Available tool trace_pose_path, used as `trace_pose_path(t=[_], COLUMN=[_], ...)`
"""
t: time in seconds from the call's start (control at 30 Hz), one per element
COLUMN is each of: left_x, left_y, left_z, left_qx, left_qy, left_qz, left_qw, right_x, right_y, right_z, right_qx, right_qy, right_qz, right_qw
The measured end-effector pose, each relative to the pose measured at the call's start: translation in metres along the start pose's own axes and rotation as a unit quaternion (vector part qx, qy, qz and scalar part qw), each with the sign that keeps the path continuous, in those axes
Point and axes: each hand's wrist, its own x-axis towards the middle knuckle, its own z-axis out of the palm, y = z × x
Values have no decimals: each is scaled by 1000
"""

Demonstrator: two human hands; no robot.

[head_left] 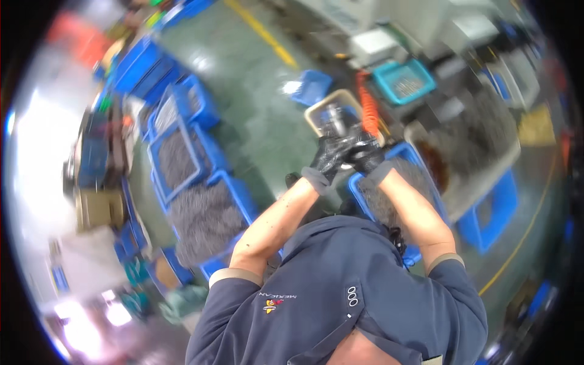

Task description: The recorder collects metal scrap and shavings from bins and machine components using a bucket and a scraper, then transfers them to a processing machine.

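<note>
Both my hands, in wet-looking black gloves, are close together in front of me, above the near side of a beige-rimmed tray. My left hand is closed, and a shiny metal piece juts up from between the gloves. My right hand presses against the left with its fingers bent; what it grips is hidden and smeared by motion. A coiled orange hose hangs just beyond my right hand. Under my right forearm stands a blue crate filled with grey pieces.
Blue crates heaped with grey material line the left side. Ahead are a small blue bin and a turquoise basket holding small parts. A stained, grimy worktop and another blue crate stand at the right.
</note>
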Motion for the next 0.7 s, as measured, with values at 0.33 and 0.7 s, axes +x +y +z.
trace_pose_path(t=[0.33, 0.7], left_x=[-173, -340], left_y=[-4, -103], left_z=[-257, -399], left_qx=[866, 412], left_qy=[212, -584], left_qz=[38, -10], left_qw=[451, -700], right_x=[50, 3], right_y=[-191, -335], right_z=[54, 163], right_qx=[378, 479], right_qy=[-279, -553], right_qz=[-206, -15], right_qw=[858, 681])
